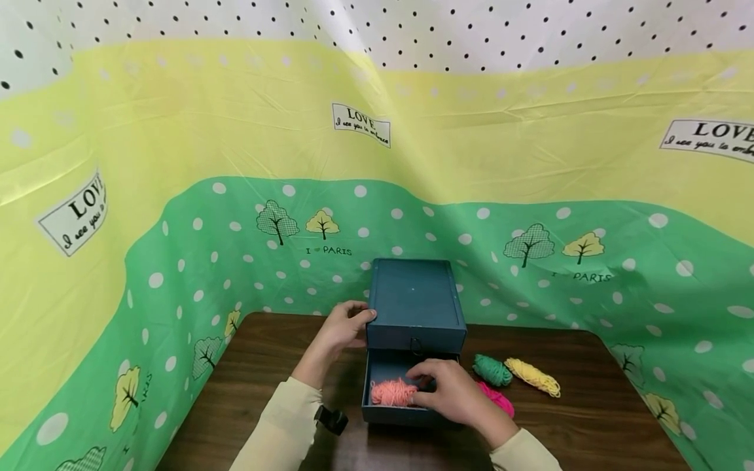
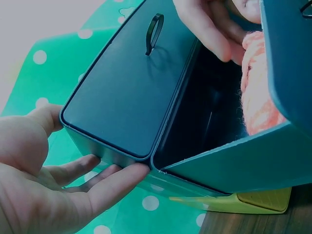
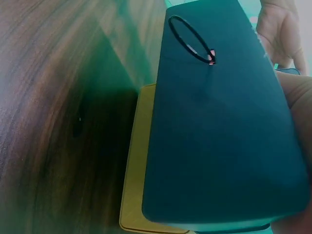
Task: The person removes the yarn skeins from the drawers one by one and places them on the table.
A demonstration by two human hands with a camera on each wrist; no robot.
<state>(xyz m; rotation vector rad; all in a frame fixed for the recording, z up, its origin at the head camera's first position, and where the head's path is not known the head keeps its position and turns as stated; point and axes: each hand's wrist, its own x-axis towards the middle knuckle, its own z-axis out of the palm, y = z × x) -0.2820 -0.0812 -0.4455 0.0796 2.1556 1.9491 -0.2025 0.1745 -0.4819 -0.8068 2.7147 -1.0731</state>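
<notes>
A dark blue drawer box [image 1: 415,294] stands on the table with its lower drawer [image 1: 394,415] pulled out. Inside that drawer lies a coral yarn bundle [image 1: 393,392], also visible in the left wrist view [image 2: 258,87]. My right hand [image 1: 453,389] reaches over the drawer, thumb and fingers loosely bent at the yarn's right end. On the box's left side rests my left hand [image 1: 343,324], its thumb by the top edge. The left wrist view shows its extended fingers [image 2: 114,187] against the side wall. The upper drawer front [image 2: 122,92], with a ring pull, is closed.
Right of the box lie a green yarn bundle [image 1: 492,370], a yellow one [image 1: 533,377] and a magenta one [image 1: 497,398], partly hidden by my right hand. A yellow piece [image 3: 134,170] shows beneath the drawer. A patterned curtain [image 1: 412,222] hangs behind the wooden table [image 1: 577,405].
</notes>
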